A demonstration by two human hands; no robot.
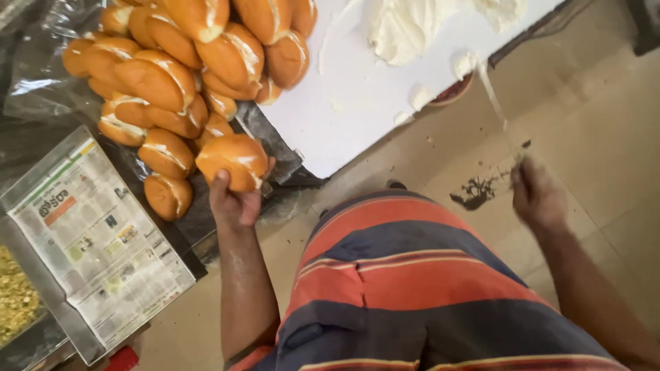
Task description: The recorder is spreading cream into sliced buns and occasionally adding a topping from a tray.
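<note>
My left hand (pixel 234 199) grips a golden cream-filled bun (pixel 232 161) at the edge of a pile of several similar buns (pixel 172 75) stacked on a dark tray (pixel 199 220). My right hand (pixel 536 196) is out to the right, blurred, closed on a thin knife (pixel 496 103) whose blade reaches up toward the white board (pixel 344 103). A mound of white cream (pixel 402 27) lies on that board. My striped red and dark-blue clothing (pixel 412 288) fills the lower middle.
A metal tray lined with newspaper (pixel 96 240) sits at lower left, with yellow crumbly food (pixel 14 295) beside it. Clear plastic wrap (pixel 34 69) lies at upper left. A dark stain (pixel 474 192) marks the tan tiled floor (pixel 605 124).
</note>
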